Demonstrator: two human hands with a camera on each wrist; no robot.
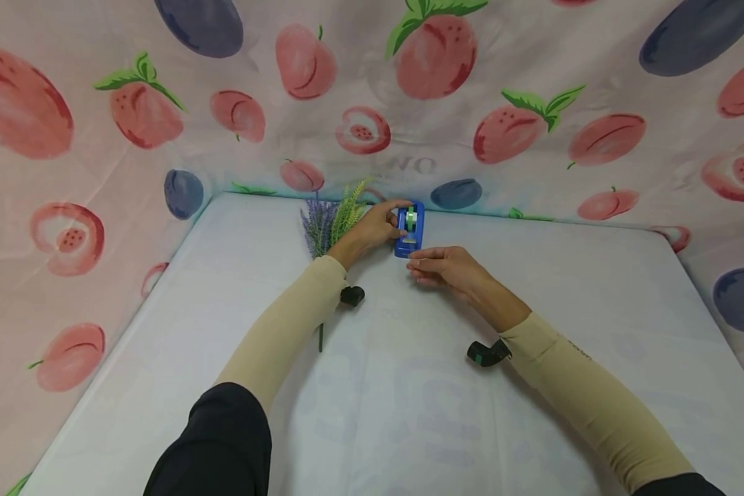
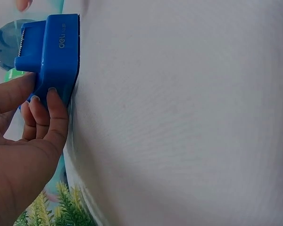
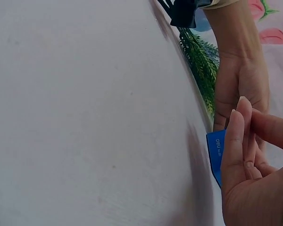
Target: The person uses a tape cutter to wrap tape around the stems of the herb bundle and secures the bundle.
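Observation:
A blue tape dispenser (image 1: 409, 242) with a green-cored roll stands at the far edge of the white table. My left hand (image 1: 373, 229) grips it from the left; in the left wrist view the thumb (image 2: 18, 93) lies by the roll and the fingers curl against the side marked "deli". At the dispenser's near end, my right hand (image 1: 449, 270) has thumb and forefinger pinched together. A faint clear strip of tape appears to run from the toothed cutter (image 2: 21, 42) toward its fingertip. In the right wrist view, the right hand's fingers (image 3: 236, 136) partly hide the dispenser.
Artificial flower sprigs, purple (image 1: 317, 224) and yellow-green (image 1: 349, 210), lie left of the dispenser, partly under the left forearm. Behind the white table (image 1: 421, 386) hangs a fruit-print cloth (image 1: 322, 138). A black wrist camera (image 1: 488, 353) sits beneath the right forearm.

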